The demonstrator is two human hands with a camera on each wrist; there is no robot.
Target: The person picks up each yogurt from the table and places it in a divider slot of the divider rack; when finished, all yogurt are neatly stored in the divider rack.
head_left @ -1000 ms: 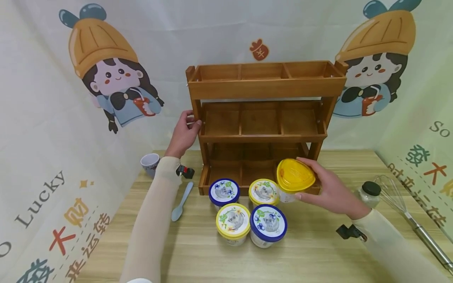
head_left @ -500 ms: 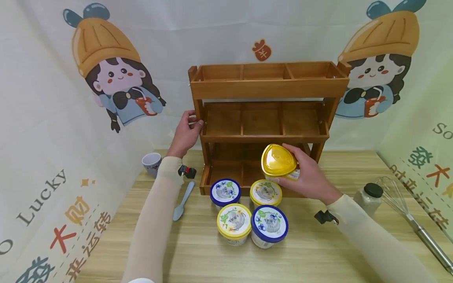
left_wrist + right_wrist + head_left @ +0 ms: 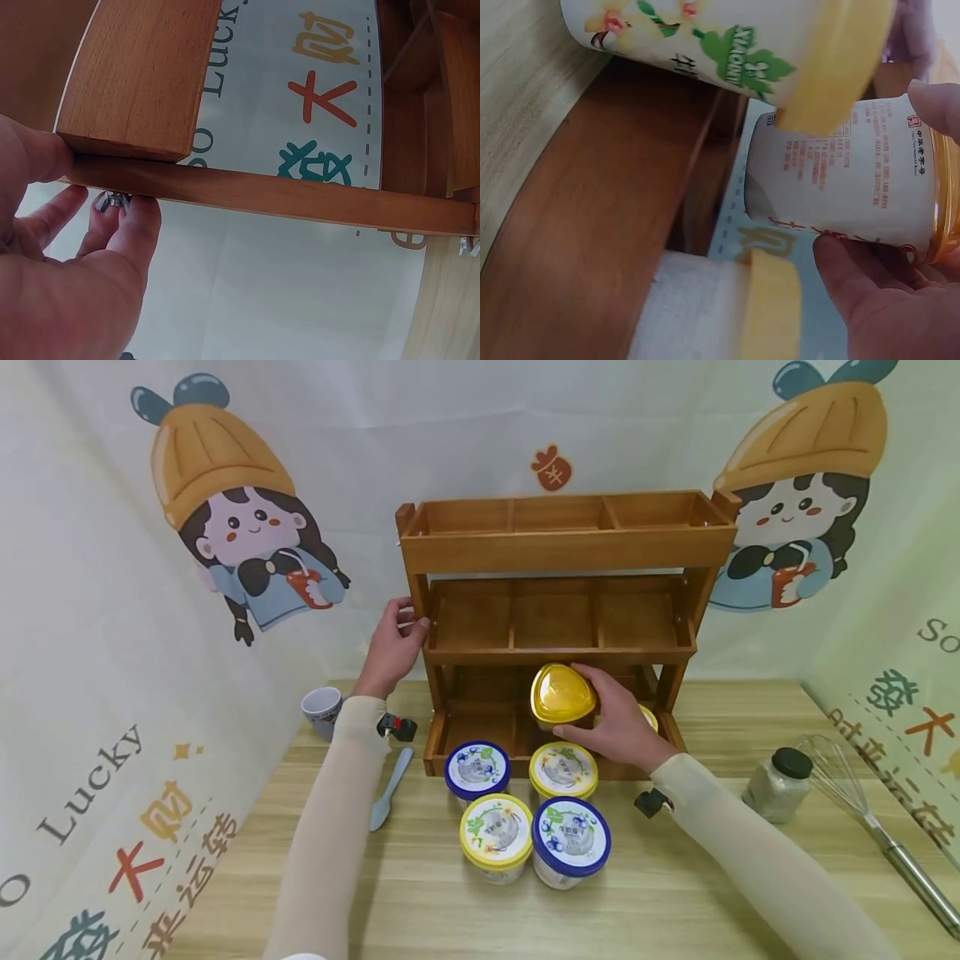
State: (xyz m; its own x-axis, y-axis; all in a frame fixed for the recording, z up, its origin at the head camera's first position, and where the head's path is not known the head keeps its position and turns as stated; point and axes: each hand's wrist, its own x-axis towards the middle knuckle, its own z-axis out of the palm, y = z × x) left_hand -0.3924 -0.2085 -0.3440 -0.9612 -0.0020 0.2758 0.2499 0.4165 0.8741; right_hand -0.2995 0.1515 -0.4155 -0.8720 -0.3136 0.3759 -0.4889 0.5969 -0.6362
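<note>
My right hand (image 3: 618, 718) grips a tub with a glossy golden, rounded-triangle lid (image 3: 562, 693), held in front of the lowest tier of a brown wooden three-tier rack (image 3: 566, 550), around its middle compartment. In the right wrist view this tub's white body (image 3: 840, 172) carries red print, with my fingers and thumb around it. A yellow-lidded tub (image 3: 648, 718) in the lowest right compartment is partly hidden behind that hand. My left hand (image 3: 392, 643) holds the rack's left side post; in the left wrist view its fingertips lie beside a wing nut (image 3: 112, 200).
Two yellow-lidded tubs (image 3: 564, 768) and two blue-lidded tubs (image 3: 572, 835) stand on the table before the rack. A pale blue spoon (image 3: 388, 793) and a cup (image 3: 322, 710) lie left; a black-lidded jar (image 3: 780, 785) and a whisk (image 3: 877, 835) are right.
My right hand has carried the golden-lidded tub leftward, from the rack's lower right to its lower middle. The yellow-lidded tub in the right compartment has come into view. My left hand stays at the post.
</note>
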